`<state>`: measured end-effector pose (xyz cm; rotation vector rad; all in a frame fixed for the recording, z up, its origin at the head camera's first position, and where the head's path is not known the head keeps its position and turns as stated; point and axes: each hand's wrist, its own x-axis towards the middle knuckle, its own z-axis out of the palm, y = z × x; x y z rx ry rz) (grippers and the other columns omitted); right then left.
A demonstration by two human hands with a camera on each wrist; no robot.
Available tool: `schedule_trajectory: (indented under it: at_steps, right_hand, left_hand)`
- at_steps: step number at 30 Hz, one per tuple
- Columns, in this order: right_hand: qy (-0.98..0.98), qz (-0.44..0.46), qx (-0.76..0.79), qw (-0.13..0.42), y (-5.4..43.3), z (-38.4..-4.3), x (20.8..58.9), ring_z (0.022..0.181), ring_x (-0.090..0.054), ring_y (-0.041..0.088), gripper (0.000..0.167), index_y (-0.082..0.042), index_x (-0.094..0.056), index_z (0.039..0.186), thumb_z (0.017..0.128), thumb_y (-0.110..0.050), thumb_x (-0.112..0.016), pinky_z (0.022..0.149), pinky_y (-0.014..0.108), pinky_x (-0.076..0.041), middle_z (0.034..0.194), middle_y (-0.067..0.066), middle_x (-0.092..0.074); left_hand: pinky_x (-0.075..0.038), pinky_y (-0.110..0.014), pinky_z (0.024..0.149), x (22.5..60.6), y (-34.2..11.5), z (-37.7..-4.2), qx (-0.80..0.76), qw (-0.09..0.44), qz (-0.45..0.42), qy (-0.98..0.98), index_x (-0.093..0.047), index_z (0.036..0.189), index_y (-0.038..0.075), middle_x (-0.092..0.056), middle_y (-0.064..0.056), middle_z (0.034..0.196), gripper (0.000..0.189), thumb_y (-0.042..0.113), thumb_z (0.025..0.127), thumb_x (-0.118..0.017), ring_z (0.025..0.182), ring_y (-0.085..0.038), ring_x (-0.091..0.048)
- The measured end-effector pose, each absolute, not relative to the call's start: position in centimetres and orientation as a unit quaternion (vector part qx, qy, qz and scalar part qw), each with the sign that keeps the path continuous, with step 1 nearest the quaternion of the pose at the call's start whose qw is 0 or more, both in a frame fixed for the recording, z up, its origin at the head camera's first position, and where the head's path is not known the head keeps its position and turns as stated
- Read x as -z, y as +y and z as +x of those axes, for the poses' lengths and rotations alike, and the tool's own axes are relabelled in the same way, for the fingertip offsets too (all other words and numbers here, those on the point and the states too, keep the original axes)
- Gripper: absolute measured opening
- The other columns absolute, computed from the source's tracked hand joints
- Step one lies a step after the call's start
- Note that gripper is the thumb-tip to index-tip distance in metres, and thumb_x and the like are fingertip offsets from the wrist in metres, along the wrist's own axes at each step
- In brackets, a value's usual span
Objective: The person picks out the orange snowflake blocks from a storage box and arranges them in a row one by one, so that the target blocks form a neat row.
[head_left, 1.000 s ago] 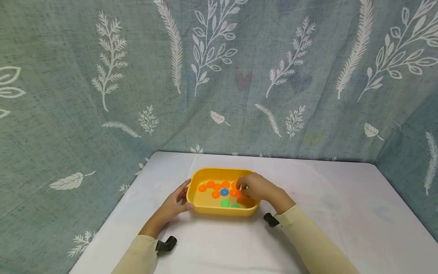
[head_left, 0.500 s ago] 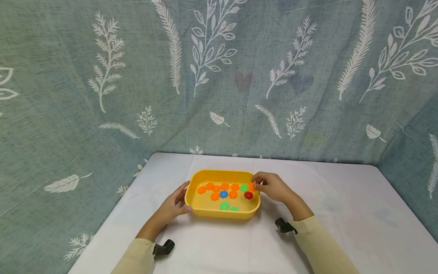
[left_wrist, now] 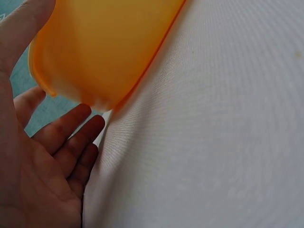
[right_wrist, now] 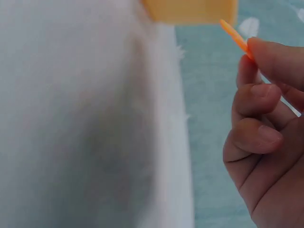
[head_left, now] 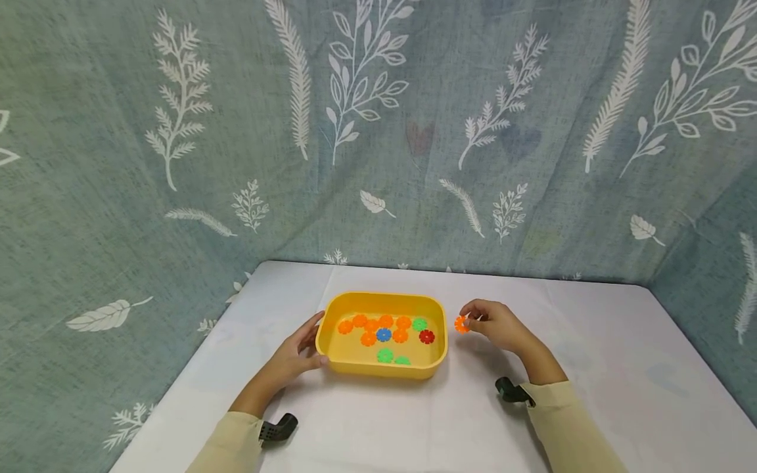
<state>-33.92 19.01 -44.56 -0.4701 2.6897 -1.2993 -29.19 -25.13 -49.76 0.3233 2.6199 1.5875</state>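
Observation:
A yellow tray (head_left: 378,369) stands on the white cloth, with flower-shaped plastic discs in orange, green, blue and red lying flat inside. At its left end my left hand (head_left: 291,358) rests, thumb by the near corner and relaxed fingers along the end wall. In the left wrist view the fingertips meet or nearly meet the yellow wall (left_wrist: 109,52). Right of the tray, my right hand (head_left: 498,326) pinches an orange flower-shaped disc (head_left: 461,324) between thumb and index finger above the cloth. The right wrist view shows this disc (right_wrist: 233,37) edge-on, the other fingers curled.
White cloth (head_left: 378,427) covers the table around the tray. A grey-green curtain (head_left: 367,131) with white leaf prints hangs behind and at both sides. Each wrist carries a small black device, one of them the left wrist's camera (head_left: 280,429).
My right hand has lifted the orange disc out of the tray and carried it rightward past the rim. A red and a green disc came into sight. The left hand keeps its place on the tray.

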Motion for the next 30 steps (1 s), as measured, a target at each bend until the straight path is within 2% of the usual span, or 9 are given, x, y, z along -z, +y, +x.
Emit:
schedule_trajectory:
  at_steps: [5,14,25,30]
  right_hand:
    - [0.897,-0.126,0.417,0.073,19.7,-34.6,46.1,0.072,-0.053,0.022,0.015,-0.009,-0.068,0.103,0.090,-0.003,-0.062,0.061,0.031,-0.049,0.087,0.005,-0.059]
    - [0.900,-0.092,0.418,0.077,20.1,-34.7,47.5,0.073,-0.053,0.022,0.012,-0.009,-0.068,0.102,0.092,-0.006,-0.062,0.061,0.032,-0.049,0.086,0.005,-0.060]
    - [0.930,-0.116,0.347,0.016,19.1,-34.4,48.6,0.071,-0.053,0.017,0.009,-0.012,-0.069,0.099,0.091,-0.015,-0.068,0.061,0.029,-0.048,0.081,-0.003,-0.061]
    - [0.922,-0.097,0.375,-0.006,18.6,-34.3,47.4,0.073,-0.052,0.021,0.011,-0.012,-0.069,0.101,0.094,-0.020,-0.065,0.059,0.031,-0.048,0.080,-0.003,-0.063]
  left_hand:
    - [-0.029,-0.056,0.109,49.7,-25.4,-29.4,-0.515,0.020,0.119,0.849,-0.028,0.153,0.037,-0.048,-0.006,0.144,0.089,0.032,0.080,-0.080,0.130,-0.029,-0.046]
    - [-0.030,-0.054,0.109,49.9,-25.4,-29.2,-0.519,0.029,0.123,0.845,-0.028,0.153,0.036,-0.048,-0.007,0.144,0.088,0.032,0.081,-0.079,0.128,-0.027,-0.048]
    - [-0.029,-0.055,0.109,50.0,-25.3,-28.8,-0.515,0.034,0.103,0.850,-0.028,0.150,0.045,-0.047,-0.005,0.146,0.088,0.038,0.079,-0.079,0.131,-0.028,-0.045]
    - [-0.030,-0.054,0.109,49.9,-25.1,-29.0,-0.516,0.027,0.106,0.849,-0.029,0.150,0.043,-0.048,-0.006,0.145,0.087,0.036,0.079,-0.080,0.131,-0.028,-0.045]
